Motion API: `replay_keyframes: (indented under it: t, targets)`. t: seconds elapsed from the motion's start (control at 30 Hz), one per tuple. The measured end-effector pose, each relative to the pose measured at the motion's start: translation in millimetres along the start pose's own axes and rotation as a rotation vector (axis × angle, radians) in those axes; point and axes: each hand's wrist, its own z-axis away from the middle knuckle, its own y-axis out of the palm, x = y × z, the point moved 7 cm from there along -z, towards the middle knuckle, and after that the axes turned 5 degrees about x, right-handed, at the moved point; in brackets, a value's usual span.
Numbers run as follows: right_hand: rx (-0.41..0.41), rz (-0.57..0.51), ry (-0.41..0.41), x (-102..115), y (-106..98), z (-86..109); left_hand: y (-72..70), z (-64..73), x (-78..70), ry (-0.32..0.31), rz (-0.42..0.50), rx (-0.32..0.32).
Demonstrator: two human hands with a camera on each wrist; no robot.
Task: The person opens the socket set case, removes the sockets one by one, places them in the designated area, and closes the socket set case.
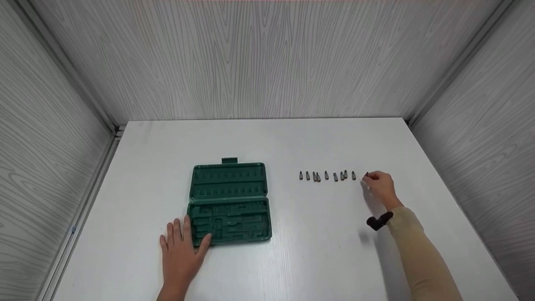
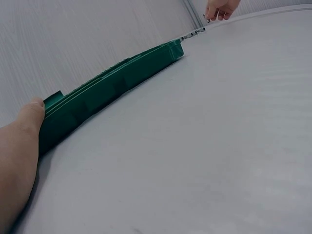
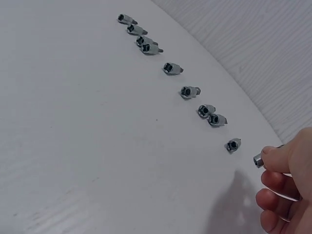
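A green plastic tool case (image 1: 228, 200) lies unfolded, its moulded recesses facing up. My left hand (image 1: 179, 255) rests at its lower left corner, fingers straight along the left side and thumb over the front rim; in the left wrist view the thumb (image 2: 30, 117) touches the case's end. Off to the right, my right hand (image 1: 381, 187) pinches a small metal bit socket (image 3: 259, 160) between thumb and forefinger, above the tabletop. Several similar bit sockets lie in a loose row to its left, the nearest bit socket (image 3: 234, 145) close to the fingertips.
The white table (image 1: 309, 259) is bounded by a wood-grain panel (image 1: 267, 58) at the back and panels on both sides. A latch tab (image 1: 229, 160) sticks out from the lid's far edge. A black band piece (image 1: 379, 221) sits at the right wrist.
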Motion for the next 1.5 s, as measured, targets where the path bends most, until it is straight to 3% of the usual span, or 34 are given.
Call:
replay_keyframes:
  t: [0.13,0.5,0.87,1.23,1.5]
  targets:
    - [0.036,0.037,0.014,-1,5,-3.7,-1.8,1.4,3.3,-0.006,-0.005,-0.012]
    - [0.007,0.109,0.008,3,-2,-6.9,2.2,-1.5,-1.2,-0.008,0.004,0.002]
    - [-0.014,0.114,0.025,2,-2,-6.5,2.9,-1.0,-1.1,-0.019,0.012,0.025]
    - [-0.031,0.091,0.034,0,-5,-2.5,1.2,-0.9,-3.2,0.000,0.009,0.002]
    - [-0.087,0.035,0.111,-7,-11,3.9,0.4,-0.9,-2.4,0.001,0.004,0.011]
